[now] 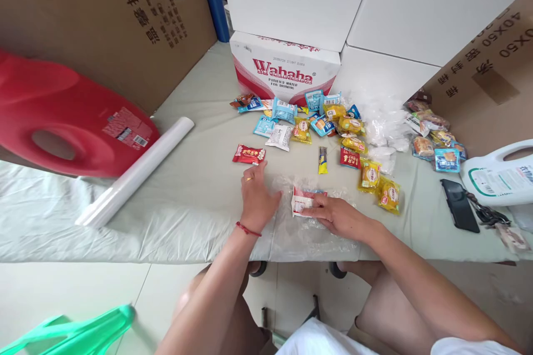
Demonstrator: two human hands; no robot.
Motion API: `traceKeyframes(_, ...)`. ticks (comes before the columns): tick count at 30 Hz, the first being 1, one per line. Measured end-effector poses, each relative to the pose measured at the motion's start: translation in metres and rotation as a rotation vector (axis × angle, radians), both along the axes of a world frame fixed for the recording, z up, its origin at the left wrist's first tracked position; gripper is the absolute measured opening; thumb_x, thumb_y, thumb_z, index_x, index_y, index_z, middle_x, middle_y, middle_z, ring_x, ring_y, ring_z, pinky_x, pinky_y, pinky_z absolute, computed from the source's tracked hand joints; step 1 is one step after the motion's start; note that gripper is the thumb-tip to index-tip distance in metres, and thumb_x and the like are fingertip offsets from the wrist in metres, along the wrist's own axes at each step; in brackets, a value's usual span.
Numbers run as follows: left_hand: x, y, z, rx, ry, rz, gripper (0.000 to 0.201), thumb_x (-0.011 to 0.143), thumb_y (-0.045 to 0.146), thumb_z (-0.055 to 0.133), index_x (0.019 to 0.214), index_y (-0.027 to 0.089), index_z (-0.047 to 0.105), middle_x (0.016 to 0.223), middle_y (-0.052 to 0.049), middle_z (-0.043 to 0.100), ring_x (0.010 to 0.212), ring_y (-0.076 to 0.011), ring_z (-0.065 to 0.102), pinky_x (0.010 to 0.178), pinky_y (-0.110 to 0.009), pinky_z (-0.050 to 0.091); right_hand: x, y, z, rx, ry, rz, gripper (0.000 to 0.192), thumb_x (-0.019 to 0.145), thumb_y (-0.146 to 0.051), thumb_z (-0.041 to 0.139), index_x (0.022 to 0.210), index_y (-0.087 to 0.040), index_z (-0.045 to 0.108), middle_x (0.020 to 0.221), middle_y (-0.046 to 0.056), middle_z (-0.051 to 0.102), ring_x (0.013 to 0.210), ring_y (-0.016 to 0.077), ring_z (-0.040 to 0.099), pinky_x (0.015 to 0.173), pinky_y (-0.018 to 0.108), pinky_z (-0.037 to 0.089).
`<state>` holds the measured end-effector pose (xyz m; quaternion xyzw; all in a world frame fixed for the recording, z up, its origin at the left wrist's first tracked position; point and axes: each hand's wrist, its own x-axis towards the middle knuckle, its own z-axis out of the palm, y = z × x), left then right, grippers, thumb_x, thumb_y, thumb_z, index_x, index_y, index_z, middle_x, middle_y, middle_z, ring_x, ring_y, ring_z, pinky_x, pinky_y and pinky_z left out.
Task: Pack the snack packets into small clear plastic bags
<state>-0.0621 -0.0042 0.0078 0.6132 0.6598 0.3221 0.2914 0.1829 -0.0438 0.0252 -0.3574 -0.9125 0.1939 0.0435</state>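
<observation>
My left hand (257, 198) is open, thumb spread away from the fingers. Its fingertips reach the lower right edge of a red snack packet (249, 153) lying flat on the cloth. My right hand (340, 217) grips a white and red snack packet (298, 202) over a clear plastic bag (287, 236), which lies crumpled near the table's front edge. Part of that packet is hidden under my fingers. Beyond the hands lie a slim yellow packet (322, 160), another red packet (350, 157) and several yellow-wrapped snacks (370, 175).
Blue and white packets (284, 110) are heaped before a Wahaha carton (287, 66). Clear plastic bags (381, 116) lie bunched to their right. At left are a plastic roll (137, 172) and a red jug (79, 116); a phone (459, 205) and white bottle (499, 175) are at right.
</observation>
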Motion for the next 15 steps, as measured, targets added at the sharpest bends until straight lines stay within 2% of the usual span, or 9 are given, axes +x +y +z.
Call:
traceKeyframes(2, -0.002, 0.0, 0.001, -0.061, -0.14, -0.085, 0.096, 0.065, 0.014, 0.074, 0.152, 0.022, 0.035, 0.15, -0.016, 0.044, 0.127, -0.0292, 0.053, 0.107, -0.046, 0.044, -0.001, 0.002, 0.001, -0.007, -0.007, -0.005, 0.045, 0.098, -0.013, 0.051, 0.135, -0.035, 0.066, 0.095, 0.003, 0.061, 0.074, 0.0138, 0.055, 0.063, 0.023, 0.039)
traceKeyframes(4, -0.004, 0.001, 0.003, -0.165, -0.312, -0.208, 0.097, 0.066, 0.014, 0.068, 0.155, 0.025, 0.034, 0.141, -0.011, 0.055, 0.102, -0.0201, 0.062, 0.094, -0.039, 0.05, -0.003, 0.003, 0.004, -0.03, -0.001, -0.009, 0.048, 0.096, -0.009, 0.052, 0.133, -0.034, 0.068, 0.099, 0.004, 0.064, 0.076, 0.0143, 0.059, 0.064, 0.023, 0.04)
traceKeyframes(6, -0.012, 0.004, 0.004, -0.244, -0.426, -0.332, 0.077, 0.066, 0.014, 0.061, 0.142, 0.023, 0.054, 0.112, -0.004, 0.069, 0.08, -0.0145, 0.06, 0.08, -0.031, 0.05, -0.005, 0.005, 0.007, -0.061, 0.016, -0.015, 0.049, 0.094, -0.007, 0.052, 0.132, -0.034, 0.069, 0.107, 0.004, 0.067, 0.081, 0.0151, 0.062, 0.067, 0.024, 0.042)
traceKeyframes(8, -0.027, 0.007, 0.004, -0.267, -0.438, -0.356, 0.045, 0.063, 0.014, 0.054, 0.102, 0.02, 0.076, 0.084, 0.0, 0.067, 0.071, -0.014, 0.055, 0.071, -0.028, 0.047, -0.006, 0.005, 0.01, -0.089, 0.032, -0.026, 0.05, 0.094, -0.006, 0.053, 0.131, -0.035, 0.069, 0.112, 0.003, 0.068, 0.083, 0.0153, 0.064, 0.069, 0.024, 0.044)
traceKeyframes(10, -0.045, 0.011, 0.004, -0.24, -0.364, -0.233, 0.022, 0.058, 0.013, 0.049, 0.062, 0.019, 0.07, 0.072, -0.001, 0.062, 0.069, -0.0152, 0.054, 0.068, -0.029, 0.045, -0.008, 0.005, 0.011, -0.099, 0.026, -0.035, 0.051, 0.094, -0.007, 0.053, 0.131, -0.037, 0.07, 0.111, 0.002, 0.069, 0.082, 0.0152, 0.064, 0.068, 0.025, 0.044)
traceKeyframes(11, -0.054, 0.012, 0.005, -0.224, -0.31, -0.139, 0.019, 0.056, 0.013, 0.047, 0.053, 0.02, 0.064, 0.068, -0.001, 0.059, 0.068, -0.0159, 0.054, 0.067, -0.029, 0.045, -0.008, 0.004, 0.012, -0.093, 0.006, -0.039, 0.052, 0.093, -0.006, 0.052, 0.13, -0.037, 0.07, 0.11, 0.003, 0.069, 0.081, 0.0153, 0.064, 0.067, 0.024, 0.044)
traceKeyframes(13, -0.065, 0.014, 0.01, -0.131, -0.202, 0.101, 0.016, 0.057, 0.013, 0.046, 0.048, 0.021, 0.057, 0.067, -0.003, 0.058, 0.071, -0.0183, 0.057, 0.07, -0.032, 0.048, -0.01, 0.002, 0.012, -0.062, -0.06, -0.051, 0.056, 0.09, -0.003, 0.052, 0.13, -0.037, 0.07, 0.109, 0.003, 0.069, 0.081, 0.0158, 0.063, 0.064, 0.024, 0.042)
traceKeyframes(15, -0.063, 0.013, 0.019, 0.052, -0.139, 0.213, 0.019, 0.062, 0.014, 0.047, 0.062, 0.022, 0.065, 0.081, -0.005, 0.065, 0.087, -0.0223, 0.063, 0.083, -0.036, 0.052, -0.013, 0.0, 0.011, -0.03, -0.122, -0.063, 0.061, 0.086, 0.0, 0.053, 0.132, -0.038, 0.069, 0.11, 0.004, 0.068, 0.081, 0.0166, 0.063, 0.063, 0.024, 0.041)
